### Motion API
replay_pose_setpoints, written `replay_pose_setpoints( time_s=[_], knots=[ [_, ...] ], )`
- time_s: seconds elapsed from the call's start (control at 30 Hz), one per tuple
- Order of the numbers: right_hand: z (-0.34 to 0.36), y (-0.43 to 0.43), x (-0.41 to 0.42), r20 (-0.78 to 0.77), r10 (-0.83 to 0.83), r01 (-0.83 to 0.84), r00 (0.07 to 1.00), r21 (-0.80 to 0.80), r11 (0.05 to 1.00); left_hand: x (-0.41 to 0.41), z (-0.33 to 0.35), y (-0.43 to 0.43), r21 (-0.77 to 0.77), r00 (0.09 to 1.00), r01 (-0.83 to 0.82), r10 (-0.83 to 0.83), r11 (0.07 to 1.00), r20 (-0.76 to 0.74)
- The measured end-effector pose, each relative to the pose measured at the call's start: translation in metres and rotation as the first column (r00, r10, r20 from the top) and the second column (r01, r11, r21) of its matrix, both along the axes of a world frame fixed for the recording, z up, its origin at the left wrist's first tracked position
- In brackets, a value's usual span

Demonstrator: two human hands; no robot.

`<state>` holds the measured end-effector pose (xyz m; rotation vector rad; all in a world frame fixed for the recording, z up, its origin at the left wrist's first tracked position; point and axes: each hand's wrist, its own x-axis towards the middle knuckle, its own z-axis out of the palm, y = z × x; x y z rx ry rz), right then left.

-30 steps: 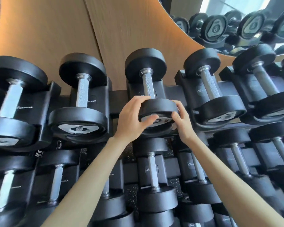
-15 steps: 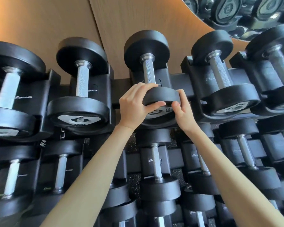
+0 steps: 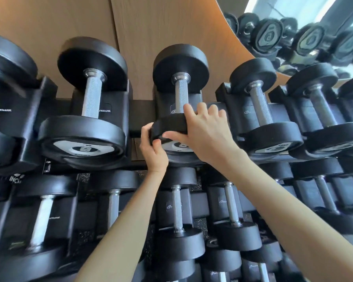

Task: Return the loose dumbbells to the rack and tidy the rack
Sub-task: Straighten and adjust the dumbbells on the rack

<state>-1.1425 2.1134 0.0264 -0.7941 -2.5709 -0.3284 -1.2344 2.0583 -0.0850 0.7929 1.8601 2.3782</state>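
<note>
Centre dumbbell (image 3: 181,92), top tier of the rack (image 3: 140,113): it is laid in its black cradle (image 3: 195,98), handle running away from the viewer, far head toward the wood-panelled wall (image 3: 161,27), near head at the front edge.

The near head is grasped by both hands. The left hand (image 3: 153,146) is wrapped round the left rim from below, thumb and fingertips curled over the edge. The right hand (image 3: 203,133) is laid over the top and right side, fingers hooked behind the head toward the handle, thumb across the printed end face. The number there is largely covered and cannot be read.

The head is held, not the handle. This is judged a grip for turning or nudging rather than lifting. The weight looks to be carried by the cradle, and the round rim gives purchase for rotating the plate level or seating the head squarely.

Left neighbour: the dumbbell marked 8 (image 3: 86,148) is seated in its own cradle, plate outward, well apart from the hands. The right-hand neighbour (image 3: 260,106) is likewise seated, near the right fingertips but not touched. Lower-tier dumbbells (image 3: 176,208) are racked beneath the forearms. Further dumbbells are reflected in the mirror (image 3: 314,21), upper right.

No loose dumbbell is seen, so the tidying part is judged to be in hand. A pinch risk is noted for the fingers hooked behind the head, should it slide back.
</note>
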Motion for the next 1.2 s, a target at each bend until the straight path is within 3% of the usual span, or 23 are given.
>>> replay_pose_setpoints(
  time_s=[0.1,0.17,0.27,0.33,0.43,0.5,0.57,0.67,0.87,1.07,1.2],
  knots=[
    [-0.003,0.002,0.000,-0.040,0.065,-0.064,0.997,0.027,0.998,0.002,-0.007,-0.001,-0.018,0.999,0.036,-0.035,0.999,0.015],
    [-0.005,0.009,0.005,-0.145,0.151,-0.175,0.978,-0.168,0.970,-0.003,-0.004,-0.006,-0.126,0.990,0.124,-0.131,0.984,-0.050],
    [-0.009,0.017,0.020,-0.336,0.202,-0.341,0.920,-0.432,0.835,-0.007,0.002,-0.020,-0.321,0.949,0.239,-0.291,0.917,-0.124],
    [-0.017,0.018,0.036,-0.534,0.111,-0.464,0.838,-0.590,0.661,-0.011,0.005,-0.032,-0.392,0.929,0.287,-0.354,0.874,-0.110],
    [-0.045,0.019,0.054,-0.683,-0.192,-0.633,0.705,-0.728,0.265,-0.018,0.025,-0.046,-0.422,0.885,0.339,-0.437,0.840,-0.159],
    [-0.066,0.022,0.057,-0.657,-0.307,-0.632,0.688,-0.751,0.192,-0.018,0.044,-0.041,-0.445,0.831,0.355,-0.496,0.822,-0.253],
    [-0.075,0.023,0.055,-0.650,-0.347,-0.633,0.676,-0.753,0.179,-0.014,0.055,-0.031,-0.432,0.811,0.372,-0.514,0.821,-0.280],
    [-0.068,0.023,0.053,-0.635,-0.346,-0.619,0.691,-0.767,0.170,-0.006,0.052,-0.020,-0.322,0.869,0.312,-0.405,0.894,-0.283],
    [-0.052,0.020,0.044,-0.638,-0.195,-0.562,0.745,-0.757,0.333,-0.010,0.036,-0.012,-0.162,0.918,0.184,-0.228,0.969,-0.325],
    [-0.052,0.029,0.042,-0.536,-0.113,-0.404,0.836,-0.742,0.536,-0.007,0.027,-0.010,-0.068,0.953,0.192,-0.203,0.979,-0.226],
    [-0.055,0.028,0.038,-0.595,-0.126,-0.431,0.794,-0.697,0.573,-0.009,0.023,-0.008,-0.080,0.963,0.186,-0.198,0.979,-0.184]
  ],
)
